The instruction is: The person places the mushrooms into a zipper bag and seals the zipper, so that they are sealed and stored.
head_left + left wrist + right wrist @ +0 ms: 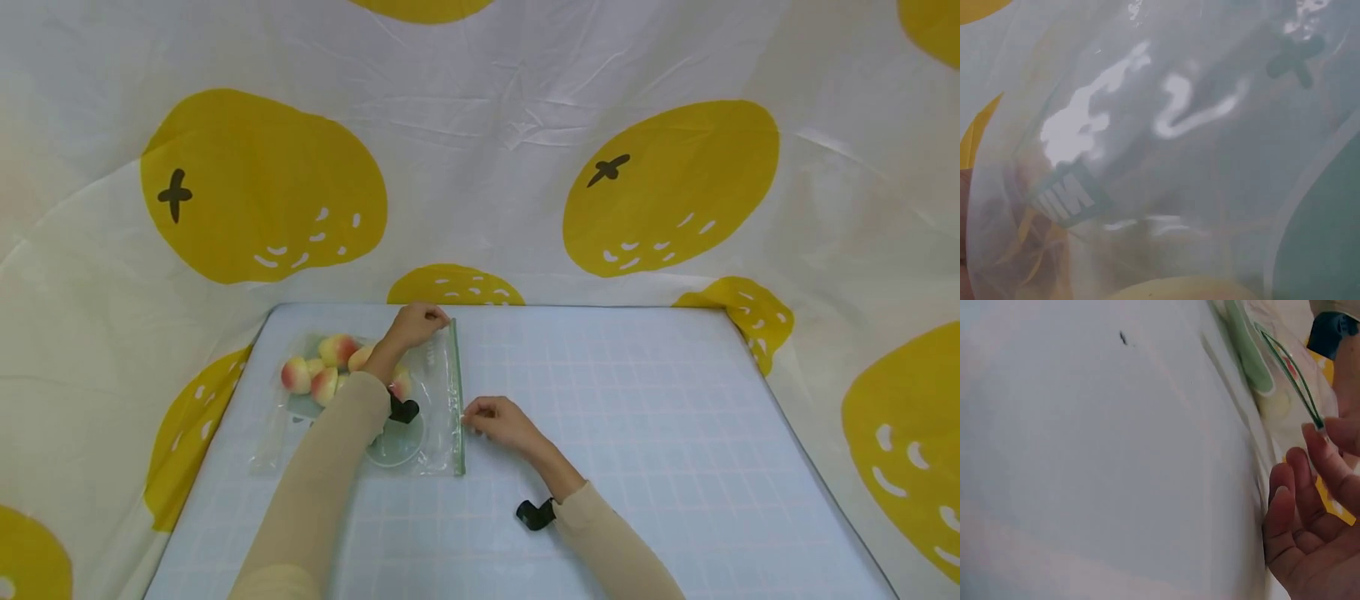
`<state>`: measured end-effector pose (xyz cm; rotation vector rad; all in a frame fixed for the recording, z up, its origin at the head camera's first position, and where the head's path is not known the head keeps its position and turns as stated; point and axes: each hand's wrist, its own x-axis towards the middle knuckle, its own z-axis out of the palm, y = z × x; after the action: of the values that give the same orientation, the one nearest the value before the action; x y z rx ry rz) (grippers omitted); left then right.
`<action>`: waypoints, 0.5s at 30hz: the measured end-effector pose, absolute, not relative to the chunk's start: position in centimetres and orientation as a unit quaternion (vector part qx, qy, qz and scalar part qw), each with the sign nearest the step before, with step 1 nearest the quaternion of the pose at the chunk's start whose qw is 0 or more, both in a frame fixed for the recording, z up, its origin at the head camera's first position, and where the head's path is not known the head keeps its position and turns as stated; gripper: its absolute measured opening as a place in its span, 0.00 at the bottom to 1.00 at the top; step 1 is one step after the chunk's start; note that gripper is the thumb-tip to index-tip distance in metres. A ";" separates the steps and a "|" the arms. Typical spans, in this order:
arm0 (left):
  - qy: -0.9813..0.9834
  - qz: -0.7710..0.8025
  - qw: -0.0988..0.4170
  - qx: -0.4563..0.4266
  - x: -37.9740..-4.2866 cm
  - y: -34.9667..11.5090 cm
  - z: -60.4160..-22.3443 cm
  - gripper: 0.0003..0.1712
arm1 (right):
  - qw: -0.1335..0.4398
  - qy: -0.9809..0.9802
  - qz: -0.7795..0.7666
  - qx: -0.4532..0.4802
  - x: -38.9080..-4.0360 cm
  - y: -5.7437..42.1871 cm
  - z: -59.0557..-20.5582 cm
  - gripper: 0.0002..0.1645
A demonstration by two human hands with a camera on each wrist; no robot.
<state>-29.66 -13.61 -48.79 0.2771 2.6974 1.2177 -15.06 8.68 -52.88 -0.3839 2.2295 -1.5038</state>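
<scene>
A clear zip bag point(438, 454) with a green zip strip point(458, 375) along its right side lies on the table, and several yellow-and-red peaches point(324, 386) show at its left part. My left hand point(420, 325) reaches across the bag and pinches its far corner, at the end of the strip. Around the middle of the strip, my right hand point(504, 423) pinches the zip edge between thumb and index finger. In the right wrist view the green zip lines point(1291, 372) spread apart beyond these fingertips. Clear film point(1179, 169) fills most of the left wrist view.
Pale blue checked cloth point(637, 400) covers the table. Under or within the bag shows a round, pale-rimmed green shape point(396, 446). A white curtain point(480, 167) with large yellow fruit prints hangs behind. Black bands point(535, 515) sit at both wrists.
</scene>
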 end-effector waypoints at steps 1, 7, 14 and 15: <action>0.903 0.410 0.084 0.092 -29.6 -13.6 -48.8 0.12 | 0.216 0.802 -0.539 -0.139 -14.9 8.7 -52.7 0.10; 0.901 0.418 0.078 0.086 -29.5 -13.6 -48.6 0.12 | 0.266 0.790 -0.531 -0.153 -14.2 9.1 -52.4 0.07; 0.901 0.420 0.074 0.075 -29.4 -13.5 -48.5 0.12 | 0.316 0.776 -0.513 -0.189 -13.4 9.7 -52.2 0.08; 0.902 0.420 0.071 0.073 -29.3 -13.5 -48.5 0.12 | 0.321 0.773 -0.512 -0.193 -13.3 9.8 -52.2 0.08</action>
<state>-29.34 -13.48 -48.49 0.2203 2.7116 1.2627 -13.29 9.78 -52.24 -0.5062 2.0305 -1.3442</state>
